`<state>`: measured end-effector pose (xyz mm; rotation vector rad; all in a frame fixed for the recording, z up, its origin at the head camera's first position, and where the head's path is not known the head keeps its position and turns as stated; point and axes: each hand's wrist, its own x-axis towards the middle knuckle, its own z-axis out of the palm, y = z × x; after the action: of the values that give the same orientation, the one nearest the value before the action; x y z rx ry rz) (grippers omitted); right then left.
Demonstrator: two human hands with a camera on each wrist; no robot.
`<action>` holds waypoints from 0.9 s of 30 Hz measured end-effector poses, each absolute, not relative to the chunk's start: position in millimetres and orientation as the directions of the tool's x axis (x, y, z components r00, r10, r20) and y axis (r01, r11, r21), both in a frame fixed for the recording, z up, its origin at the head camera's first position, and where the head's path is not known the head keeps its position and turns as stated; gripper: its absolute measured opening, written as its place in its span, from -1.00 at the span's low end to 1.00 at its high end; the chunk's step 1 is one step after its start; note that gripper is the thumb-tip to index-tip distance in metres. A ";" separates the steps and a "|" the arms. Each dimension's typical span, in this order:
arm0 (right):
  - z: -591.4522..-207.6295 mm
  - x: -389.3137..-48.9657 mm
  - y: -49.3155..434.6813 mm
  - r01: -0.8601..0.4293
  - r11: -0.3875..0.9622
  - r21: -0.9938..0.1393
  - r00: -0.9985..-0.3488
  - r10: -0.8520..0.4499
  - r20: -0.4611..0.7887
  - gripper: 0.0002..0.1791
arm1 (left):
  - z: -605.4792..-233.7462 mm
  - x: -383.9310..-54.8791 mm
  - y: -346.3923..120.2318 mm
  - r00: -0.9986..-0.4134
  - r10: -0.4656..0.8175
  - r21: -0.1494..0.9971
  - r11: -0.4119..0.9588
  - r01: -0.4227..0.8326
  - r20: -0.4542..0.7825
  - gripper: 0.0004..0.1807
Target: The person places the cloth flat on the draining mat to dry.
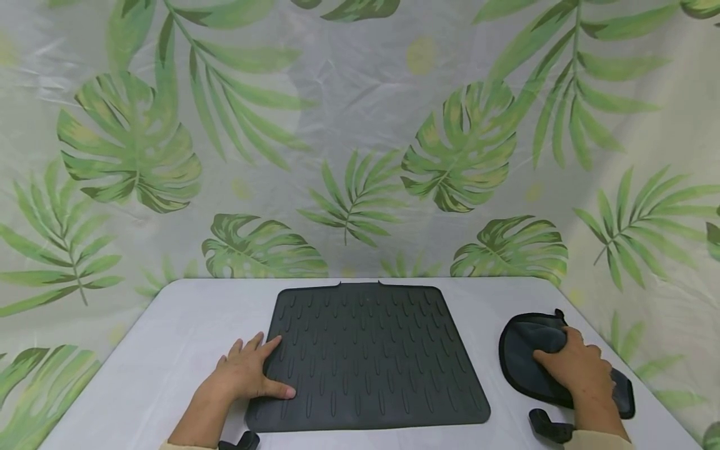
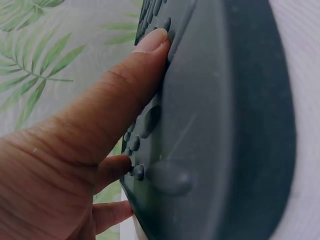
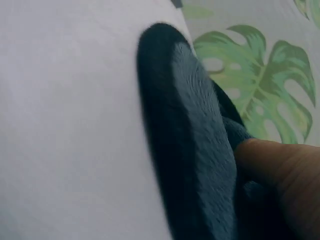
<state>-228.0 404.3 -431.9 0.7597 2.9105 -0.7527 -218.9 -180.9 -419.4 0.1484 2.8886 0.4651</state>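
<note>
A dark grey rubber mat [image 1: 368, 356] with rows of raised ridges lies flat on the white table. My left hand [image 1: 242, 372] rests at its left edge with fingers spread. The left thumb [image 2: 130, 75] touches the ridged top in the left wrist view. Off to the right is a dark blue-grey padded cloth mitt [image 1: 520, 350] with black binding and a small loop at its far corner. My right hand [image 1: 582, 365] grips it from above, fingers and thumb bent into the cloth. Fuzzy fabric [image 3: 205, 135] shows beside the right thumb [image 3: 270, 160]. The hand hides the mitt's middle.
The white table [image 1: 197, 319] has rounded far corners, and its right edge runs close beside the mitt. Behind it hangs a leaf-patterned curtain [image 1: 360, 125]. Black wrist mounts [image 1: 548, 428] show near each wrist.
</note>
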 end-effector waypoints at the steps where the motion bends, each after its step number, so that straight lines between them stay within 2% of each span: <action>1: -432.7 -228.4 403.4 0.449 0.778 -0.440 -0.889 0.437 -0.134 0.16 | -419.6 -219.0 -180.9 -0.972 0.132 0.320 0.945 0.065 -0.193 0.31; 8: -434.2 -229.0 400.6 0.339 0.848 -0.408 -0.929 0.370 -0.002 0.00 | -421.3 -218.7 -181.9 -0.971 0.130 0.318 0.946 0.061 -0.201 0.32; 27: -423.0 -228.4 398.4 0.254 0.855 -0.452 -0.928 0.348 0.136 -0.18 | -420.3 -217.8 -181.4 -0.972 0.125 0.321 0.945 0.056 -0.197 0.35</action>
<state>-228.4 398.4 -423.0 0.5306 3.2307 -0.7373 -217.8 -181.4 -420.3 0.1356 2.8846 0.4676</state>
